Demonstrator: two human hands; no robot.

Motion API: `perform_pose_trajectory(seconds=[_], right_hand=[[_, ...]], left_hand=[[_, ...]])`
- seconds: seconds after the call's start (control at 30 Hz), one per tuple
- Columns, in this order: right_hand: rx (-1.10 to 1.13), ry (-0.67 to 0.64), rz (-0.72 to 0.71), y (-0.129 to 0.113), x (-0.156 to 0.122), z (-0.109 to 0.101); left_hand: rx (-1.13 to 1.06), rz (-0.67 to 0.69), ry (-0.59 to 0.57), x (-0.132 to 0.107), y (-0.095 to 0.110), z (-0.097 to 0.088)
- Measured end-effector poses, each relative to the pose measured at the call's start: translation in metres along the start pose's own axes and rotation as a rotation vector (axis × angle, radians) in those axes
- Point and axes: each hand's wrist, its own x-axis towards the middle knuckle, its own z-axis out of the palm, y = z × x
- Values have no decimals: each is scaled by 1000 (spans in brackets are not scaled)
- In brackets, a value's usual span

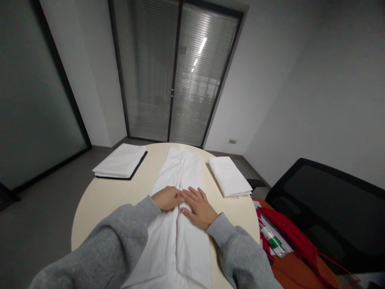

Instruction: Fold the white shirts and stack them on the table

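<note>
A long white garment [192,241] lies down the middle of the round table, its two sides folded in so their edges meet along a centre line. My left hand [169,198] is closed at that line, its curled fingers gripping the cloth edge, though the fingertips are partly hidden. Right beside it, my right hand [198,208] rests flat on the right-hand panel with fingers spread. The fingertips of both hands nearly touch at the centre. The near end of the garment runs out of view at the bottom.
The pale round table [87,208] also bears a folded white cloth with a dark edge [123,158] at left and another folded white cloth [230,176] at right. Beyond the right edge stands a black mesh chair [325,208], with a red bag [288,228] and a clear bottle [273,241].
</note>
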Motion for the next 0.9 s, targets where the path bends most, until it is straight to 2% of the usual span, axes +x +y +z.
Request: perform_pose_trajectory(seconds=[0.1,0.17,0.3,0.43,0.73,0.9], right_hand=[[-39,-42,7,-5,-1,2],[-68,-31,15,-8,1,2],[-97,-16,30,-13,5,4],[-114,4,34,-15,6,10],[-126,97,115,-13,6,15],[-114,102,83,-14,5,18]], left_hand=[[186,-91,254,-3,-7,-14],[309,-168,337,-2,-11,-16],[431,-222,302,4,-9,-4],[470,-158,294,6,-5,5],[447,41,309,3,-2,0],[494,45,242,7,-8,9]])
